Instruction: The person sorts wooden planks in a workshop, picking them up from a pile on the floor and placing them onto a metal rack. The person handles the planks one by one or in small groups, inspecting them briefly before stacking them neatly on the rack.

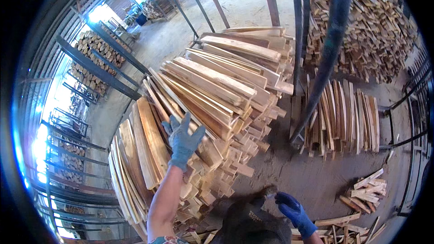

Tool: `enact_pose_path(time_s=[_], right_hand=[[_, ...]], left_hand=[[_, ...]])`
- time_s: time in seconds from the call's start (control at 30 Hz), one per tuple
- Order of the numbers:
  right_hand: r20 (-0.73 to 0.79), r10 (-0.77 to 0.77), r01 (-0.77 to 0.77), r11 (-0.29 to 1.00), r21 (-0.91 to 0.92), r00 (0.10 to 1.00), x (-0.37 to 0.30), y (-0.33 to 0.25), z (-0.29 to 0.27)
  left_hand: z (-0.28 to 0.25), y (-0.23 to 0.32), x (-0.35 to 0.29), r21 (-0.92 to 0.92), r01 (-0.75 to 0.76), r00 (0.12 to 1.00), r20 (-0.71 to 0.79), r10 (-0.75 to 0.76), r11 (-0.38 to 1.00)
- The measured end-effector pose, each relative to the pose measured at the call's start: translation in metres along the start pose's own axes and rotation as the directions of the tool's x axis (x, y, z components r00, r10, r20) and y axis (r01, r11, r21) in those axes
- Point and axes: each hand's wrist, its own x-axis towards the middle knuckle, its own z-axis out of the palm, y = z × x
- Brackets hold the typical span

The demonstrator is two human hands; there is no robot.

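Note:
My left hand (pixel 183 141), in a grey-blue work glove, rests with fingers spread on a large stack of sawn wooden boards (pixel 212 74). Under and beside it lie narrow boards with pale and brown faces, among them a wide board (pixel 153 133) just to its left. Low in the view, to the right of my dark clothing, is my right hand (pixel 296 213) in a blue glove. Its fingers are loosely bent and apart from the stack, with nothing visible in them. The board ends on the stack's near right side stick out unevenly.
Dark metal posts (pixel 332 40) rise beside the stack. At right stands a smaller board stack (pixel 341 117), with a big heap of wood pieces (pixel 361 31) behind it. Short offcuts (pixel 368 192) lie on the floor at lower right. Piled logs (pixel 95 58) stand at far left.

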Motion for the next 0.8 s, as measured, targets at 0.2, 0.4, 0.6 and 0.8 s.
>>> enact_pose_path(time_s=[0.2, 0.4, 0.6, 0.8], right_hand=[[-0.253, -0.071, 0.041, 0.992, -0.121, 0.965, -0.063, 0.080, -0.071], [-0.768, -0.004, -0.069, 0.996, -0.063, 0.641, -0.184, 0.235, -0.112], [-0.832, 0.503, -0.685, 0.693, 0.225, 0.235, -0.298, 0.312, -0.060], [-0.864, 0.461, -0.948, 0.125, 0.292, -0.205, -0.408, 0.363, -0.091]], left_hand=[[0.032, 0.078, -0.012, -0.416, -0.351, 0.933, -0.082, 0.350, 0.839], [0.049, 0.177, -0.193, -0.600, -0.439, 0.588, 0.371, 0.719, 0.669], [0.109, 0.188, -0.303, -0.702, -0.436, -0.143, 0.672, 0.727, 0.563], [0.152, 0.207, -0.373, -0.540, -0.364, -0.282, 0.840, 0.463, 0.758]])
